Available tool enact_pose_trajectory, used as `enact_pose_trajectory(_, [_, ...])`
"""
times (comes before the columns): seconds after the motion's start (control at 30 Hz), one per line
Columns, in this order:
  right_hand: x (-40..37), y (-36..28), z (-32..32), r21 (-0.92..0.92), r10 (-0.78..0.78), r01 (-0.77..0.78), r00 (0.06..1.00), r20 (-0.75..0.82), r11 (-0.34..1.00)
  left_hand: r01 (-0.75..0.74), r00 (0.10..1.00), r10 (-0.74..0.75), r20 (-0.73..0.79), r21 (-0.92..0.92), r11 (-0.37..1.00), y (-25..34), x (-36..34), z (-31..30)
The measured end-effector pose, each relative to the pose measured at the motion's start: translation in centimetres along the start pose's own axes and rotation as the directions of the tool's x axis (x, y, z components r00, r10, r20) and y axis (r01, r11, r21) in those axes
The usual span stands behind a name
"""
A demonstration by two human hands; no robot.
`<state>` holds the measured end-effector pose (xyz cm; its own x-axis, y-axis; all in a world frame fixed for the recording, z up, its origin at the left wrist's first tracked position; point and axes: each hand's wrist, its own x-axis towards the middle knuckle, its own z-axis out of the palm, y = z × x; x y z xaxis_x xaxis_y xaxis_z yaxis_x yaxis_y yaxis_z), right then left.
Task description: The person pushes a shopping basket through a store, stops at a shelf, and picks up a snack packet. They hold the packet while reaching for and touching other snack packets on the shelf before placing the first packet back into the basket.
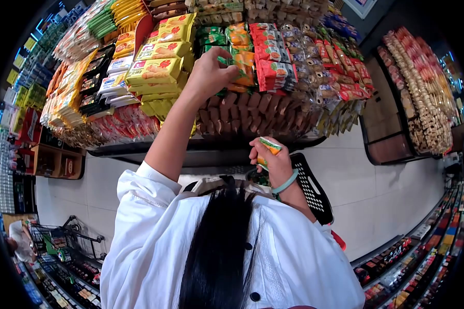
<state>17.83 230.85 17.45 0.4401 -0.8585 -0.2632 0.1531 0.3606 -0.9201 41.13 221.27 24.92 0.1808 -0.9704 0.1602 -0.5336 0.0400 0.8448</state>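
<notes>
My left hand (211, 74) reaches over the snack display, its fingers closed around a small green packet (223, 60) that shows between thumb and forefinger. Beside it lie the orange-and-green snack packets (246, 69) and, to their left, a stack of yellow snack packets (157, 69). Red snack packets (273, 72) sit to the right. Down in front of the display, my right hand (277, 165) is closed on a small orange, green and white snack packet (269, 148). Just below that hand, a dark perforated shopping basket (310, 185) is partly hidden by my arm.
Brown-wrapped snacks (252, 114) line the display's front edge. Another snack stand (420, 92) stands to the right across the tiled floor (355, 180). At lower left are a shopping cart (67, 237) and another person (20, 239). Shelves curve along the lower right.
</notes>
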Motion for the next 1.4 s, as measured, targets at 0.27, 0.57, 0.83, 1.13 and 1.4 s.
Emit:
enact_pose_trajectory(0.27, [-0.1, 0.7, 0.0, -0.033, 0.016, -0.016, 1.0, -0.014, 0.999, -0.036, 0.999, 0.036, -0.002, 0.086, 0.996, -0.2, 0.2, 0.4])
enact_pose_trajectory(0.57, [0.3, 0.9, 0.2, -0.051, 0.019, -0.019, 1.0, -0.005, 0.999, -0.166, 0.974, 0.213, -0.074, 0.399, 0.902, 0.9, -0.7, 0.4])
enact_pose_trajectory(0.83, [0.9, 1.7, -0.1, -0.058, 0.029, -0.029, 1.0, -0.001, 0.998, -0.162, 0.975, 0.218, -0.048, 0.523, 0.837, 1.4, -1.3, 0.2])
enact_pose_trajectory(1.13, [1.0, 1.9, -0.1, -0.078, 0.035, -0.035, 0.999, -0.012, 0.996, -0.23, 0.97, 0.239, 0.04, 0.46, 0.857, 1.5, -2.9, -1.2])
enact_pose_trajectory(1.4, [0.9, 2.2, 0.3, -0.133, 0.061, -0.063, 0.998, -0.019, 0.989, -0.21, 0.974, 0.223, 0.033, 0.49, 0.846, 0.9, -3.5, -1.2])
